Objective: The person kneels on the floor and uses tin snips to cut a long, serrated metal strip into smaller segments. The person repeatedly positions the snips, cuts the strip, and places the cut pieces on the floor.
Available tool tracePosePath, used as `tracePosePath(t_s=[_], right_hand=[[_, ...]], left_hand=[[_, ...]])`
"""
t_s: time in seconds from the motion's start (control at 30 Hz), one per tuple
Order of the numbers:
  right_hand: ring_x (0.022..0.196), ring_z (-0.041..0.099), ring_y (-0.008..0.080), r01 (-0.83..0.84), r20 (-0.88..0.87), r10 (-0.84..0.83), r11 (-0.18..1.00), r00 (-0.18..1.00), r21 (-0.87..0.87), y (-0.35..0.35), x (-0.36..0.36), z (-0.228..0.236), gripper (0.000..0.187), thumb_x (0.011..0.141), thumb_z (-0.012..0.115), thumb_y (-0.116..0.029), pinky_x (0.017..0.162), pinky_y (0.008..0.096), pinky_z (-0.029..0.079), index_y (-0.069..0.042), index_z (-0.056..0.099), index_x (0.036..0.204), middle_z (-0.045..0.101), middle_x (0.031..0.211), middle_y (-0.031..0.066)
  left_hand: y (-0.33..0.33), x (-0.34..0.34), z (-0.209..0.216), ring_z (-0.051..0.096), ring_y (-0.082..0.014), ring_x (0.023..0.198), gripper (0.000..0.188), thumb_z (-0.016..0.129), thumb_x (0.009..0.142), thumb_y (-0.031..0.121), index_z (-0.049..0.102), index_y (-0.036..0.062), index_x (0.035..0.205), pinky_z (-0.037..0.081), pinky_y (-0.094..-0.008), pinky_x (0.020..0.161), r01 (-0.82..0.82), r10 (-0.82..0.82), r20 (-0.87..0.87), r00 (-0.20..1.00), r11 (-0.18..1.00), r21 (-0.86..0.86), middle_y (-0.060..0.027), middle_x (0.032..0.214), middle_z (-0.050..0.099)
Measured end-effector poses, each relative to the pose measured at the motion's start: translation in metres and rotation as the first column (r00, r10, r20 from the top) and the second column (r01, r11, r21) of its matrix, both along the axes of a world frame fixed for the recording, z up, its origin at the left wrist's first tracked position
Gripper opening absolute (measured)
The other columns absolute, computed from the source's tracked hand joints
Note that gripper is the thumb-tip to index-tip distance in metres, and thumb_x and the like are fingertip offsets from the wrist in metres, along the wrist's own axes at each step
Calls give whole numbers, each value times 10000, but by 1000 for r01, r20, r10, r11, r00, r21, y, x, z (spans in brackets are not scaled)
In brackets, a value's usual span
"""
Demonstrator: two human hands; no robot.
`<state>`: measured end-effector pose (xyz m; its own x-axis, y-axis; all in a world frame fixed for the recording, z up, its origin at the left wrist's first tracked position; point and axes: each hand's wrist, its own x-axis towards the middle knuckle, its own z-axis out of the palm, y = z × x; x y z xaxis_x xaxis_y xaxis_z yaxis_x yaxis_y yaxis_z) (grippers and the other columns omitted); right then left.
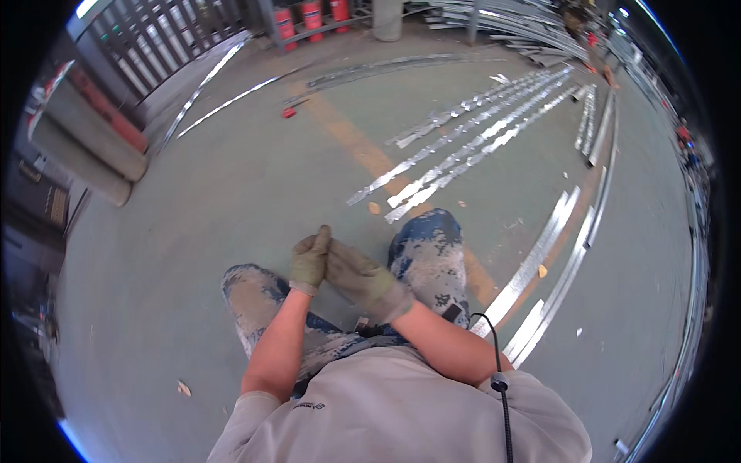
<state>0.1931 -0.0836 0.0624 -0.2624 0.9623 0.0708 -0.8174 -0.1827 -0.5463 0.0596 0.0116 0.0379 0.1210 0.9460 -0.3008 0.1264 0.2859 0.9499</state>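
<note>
Both of my hands wear greenish-brown work gloves and meet in front of my lap, between my knees. My left hand [309, 262] has its thumb pointing up, and its fingers look closed where they touch the other glove. Against it lies my right hand [356, 275], fingers stretched out and slanting up to the left, slightly blurred. What, if anything, is between the two gloves is hidden. No tool shows in either hand. Beyond my right knee, shiny metal strips [455, 158] lie side by side on the green floor [255, 170].
Metal channels [532, 262] run along my right side. Two thick grey cylinders [85, 147] stand at left, near a dark slatted fence [162, 38]. Red fire extinguishers [312, 19] are at the back, with a metal pile [509, 27] farther right. A small red object [289, 113] lies ahead.
</note>
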Motion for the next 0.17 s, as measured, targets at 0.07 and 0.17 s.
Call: tracePosePath(t_s=[0.07,0.17], right_hand=[[1501,354,279,-59,-140,55,998,989,-22,6,21,0,614,1085,480,-264,1229,418,312,-40,260,1613,315,1646,143],[1496,358,323,-95,-330,33,980,943,-175,18,28,-9,742,1028,622,-327,1237,433,303,-28,264,1605,317,1646,152]], left_hand=[[-17,6,29,581,-118,726,468,708,950,478,723,30,1084,496,-267,717,82,-87,219,972,996,28,7,790,648],[-23,6,23,657,-121,1002,602,736,937,472,630,68,1371,536,-298,884,265,-288,275,917,957,118,-64,1082,712]])
